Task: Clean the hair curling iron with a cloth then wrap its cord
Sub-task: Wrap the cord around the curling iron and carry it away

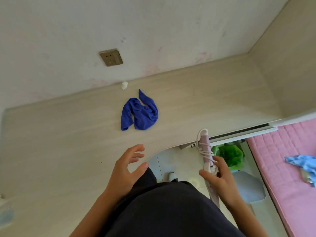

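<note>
Evidently late stage: cloth [142, 113] lies loose, likely finished with. Right of it, right hand [222, 178] grips curling iron [206, 146], steadying the coiled cord [207, 153]; left hand [126, 170] spread, empty.

The left hand [127, 168] hovers over the near edge of the pale wood-grain tabletop [68, 134], its fingers [136, 148] spread, slightly bent and holding nothing. The right hand [222, 182], off that edge, grips the pink-and-white cord-wrapped curling iron [204, 140] between thumb and fingers. Both forearms are bare.
</note>
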The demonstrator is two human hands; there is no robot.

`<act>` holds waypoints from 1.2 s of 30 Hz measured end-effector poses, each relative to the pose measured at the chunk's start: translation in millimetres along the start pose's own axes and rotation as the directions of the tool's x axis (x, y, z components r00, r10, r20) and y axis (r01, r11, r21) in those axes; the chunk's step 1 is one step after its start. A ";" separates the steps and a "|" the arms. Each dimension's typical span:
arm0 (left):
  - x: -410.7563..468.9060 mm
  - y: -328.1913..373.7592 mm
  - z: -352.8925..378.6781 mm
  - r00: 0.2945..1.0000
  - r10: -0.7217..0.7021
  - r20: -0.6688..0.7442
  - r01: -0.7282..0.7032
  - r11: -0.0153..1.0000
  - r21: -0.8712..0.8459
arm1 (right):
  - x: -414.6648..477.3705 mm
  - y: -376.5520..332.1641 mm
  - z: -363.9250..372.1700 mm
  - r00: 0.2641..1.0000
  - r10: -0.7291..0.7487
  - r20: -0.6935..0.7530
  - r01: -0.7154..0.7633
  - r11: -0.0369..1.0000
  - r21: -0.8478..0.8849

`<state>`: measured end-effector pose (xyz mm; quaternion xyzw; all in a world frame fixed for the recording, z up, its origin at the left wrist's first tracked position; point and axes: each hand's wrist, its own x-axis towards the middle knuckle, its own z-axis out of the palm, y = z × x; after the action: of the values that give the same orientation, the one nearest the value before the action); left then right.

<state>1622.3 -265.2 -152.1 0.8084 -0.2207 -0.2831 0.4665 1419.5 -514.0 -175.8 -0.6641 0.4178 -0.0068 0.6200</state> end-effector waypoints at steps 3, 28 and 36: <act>9.0 4.2 8.1 0.998 0.043 0.051 -0.043 0.999 0.004 | -16.1 9.5 -6.6 0.997 0.026 -0.071 -0.024 0.999 0.039; 87.7 88.0 168.9 0.598 0.300 0.743 -0.332 0.937 -0.110 | -170.7 84.0 -33.1 0.518 0.396 -0.758 0.198 0.807 0.557; 13.9 149.3 315.4 0.341 0.293 0.893 -0.465 0.879 -0.111 | -264.2 157.7 -86.5 0.312 0.527 -0.791 0.361 0.704 0.612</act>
<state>1409.5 -542.1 -151.8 0.4969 -0.6357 -0.5283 0.2643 1115.7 -417.3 -152.1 -0.2108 0.6963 -0.5155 0.4528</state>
